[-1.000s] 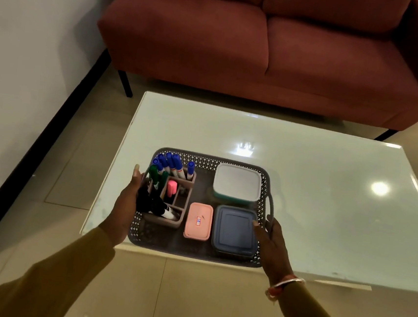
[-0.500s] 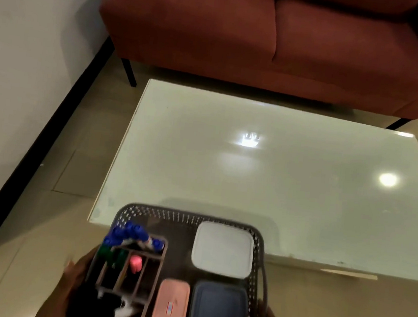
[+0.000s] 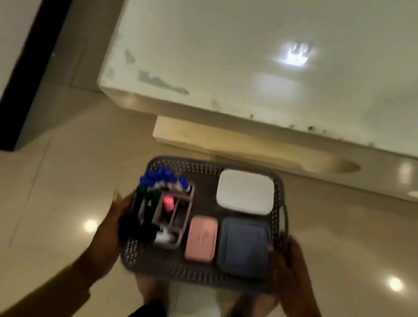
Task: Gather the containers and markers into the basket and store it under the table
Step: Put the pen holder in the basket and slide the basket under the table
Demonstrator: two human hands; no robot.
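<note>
Gathering looks complete: markers (image 3: 161, 176) and three lidded containers (image 3: 245, 191) sit in the basket (image 3: 191, 273). Left hand (image 3: 109, 228) and right hand (image 3: 294, 263) each curl round a side wall, holding it over the floor (image 3: 43, 219), just near of the tabletop (image 3: 238, 59). Remaining: stow it underneath.
</note>
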